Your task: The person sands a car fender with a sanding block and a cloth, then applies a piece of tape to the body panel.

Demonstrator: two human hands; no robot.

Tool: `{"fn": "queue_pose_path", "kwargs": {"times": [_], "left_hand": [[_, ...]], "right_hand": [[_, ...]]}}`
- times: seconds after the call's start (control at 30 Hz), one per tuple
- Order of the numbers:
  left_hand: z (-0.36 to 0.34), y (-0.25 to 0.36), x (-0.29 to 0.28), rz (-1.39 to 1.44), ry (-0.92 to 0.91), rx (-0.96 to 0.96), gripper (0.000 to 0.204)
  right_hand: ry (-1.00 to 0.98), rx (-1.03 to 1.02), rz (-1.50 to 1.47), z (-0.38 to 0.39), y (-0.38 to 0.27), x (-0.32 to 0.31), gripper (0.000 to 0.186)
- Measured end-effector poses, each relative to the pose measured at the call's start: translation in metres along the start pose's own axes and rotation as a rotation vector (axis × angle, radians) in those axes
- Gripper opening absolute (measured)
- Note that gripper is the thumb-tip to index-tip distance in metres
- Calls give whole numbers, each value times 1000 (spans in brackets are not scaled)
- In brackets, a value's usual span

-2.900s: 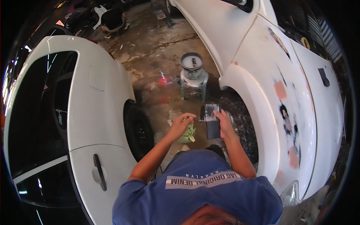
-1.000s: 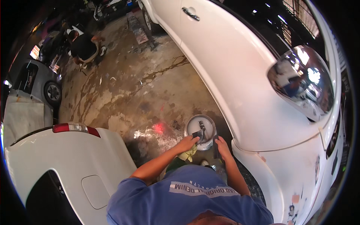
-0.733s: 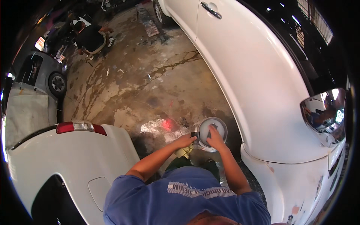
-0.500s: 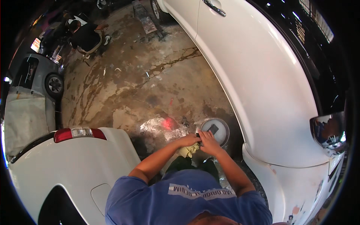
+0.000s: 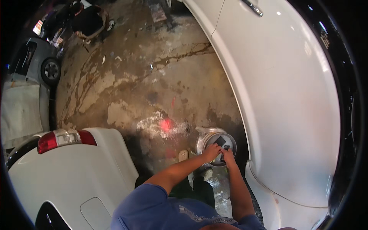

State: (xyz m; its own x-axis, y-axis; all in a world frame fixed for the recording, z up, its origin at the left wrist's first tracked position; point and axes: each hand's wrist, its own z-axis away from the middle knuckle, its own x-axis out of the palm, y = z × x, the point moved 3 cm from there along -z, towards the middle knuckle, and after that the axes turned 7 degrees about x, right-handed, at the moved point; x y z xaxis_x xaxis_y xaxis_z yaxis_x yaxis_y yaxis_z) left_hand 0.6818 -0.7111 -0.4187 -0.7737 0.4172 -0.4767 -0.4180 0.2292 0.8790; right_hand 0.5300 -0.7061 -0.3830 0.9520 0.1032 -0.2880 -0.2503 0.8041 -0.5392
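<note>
My left hand [image 5: 211, 152] is over the round bucket [image 5: 234, 143] of cloudy liquid, its fingers bent at a flat dark pad [image 5: 219, 140]; exactly what they grip is hard to make out. Beside it my right hand [image 5: 228, 156] has its fingers closed round a small dark block [image 5: 226, 148] inside the bucket's outline. The bucket stands on a pale stool [image 5: 202, 130], largely hidden beneath it.
A white car body [image 5: 283, 96] curves along the right. Another white car with a red tail lamp [image 5: 48, 142] is at lower left, a grey vehicle [image 5: 32, 61] behind it. A co-worker [image 5: 84, 23] crouches at upper left on stained concrete floor [image 5: 145, 84].
I have moved from between the cars to the bucket. Both hands have come together over it, now further forward and right, and more of the white door fills the right side.
</note>
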Motion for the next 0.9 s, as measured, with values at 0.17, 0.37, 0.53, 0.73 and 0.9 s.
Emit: {"fn": "queue_pose_path", "kwargs": {"times": [0.17,0.37,0.53,0.73,0.9], "left_hand": [[-4,-1,16,-318,-345,-201,44],[-17,-28,39,-284,-767,-396,64],[-12,10,36,-406,-690,-368,62],[-24,75,-7,-390,-439,-257,70],[-13,75,-23,-102,-121,1,43]], "right_hand": [[-5,86,-136,-55,27,26,40],[75,154,-66,-94,85,17,51],[217,-184,472,-66,82,-8,38],[157,-241,198,4,75,-51,27],[123,-157,-112,111,31,-67,25]]}}
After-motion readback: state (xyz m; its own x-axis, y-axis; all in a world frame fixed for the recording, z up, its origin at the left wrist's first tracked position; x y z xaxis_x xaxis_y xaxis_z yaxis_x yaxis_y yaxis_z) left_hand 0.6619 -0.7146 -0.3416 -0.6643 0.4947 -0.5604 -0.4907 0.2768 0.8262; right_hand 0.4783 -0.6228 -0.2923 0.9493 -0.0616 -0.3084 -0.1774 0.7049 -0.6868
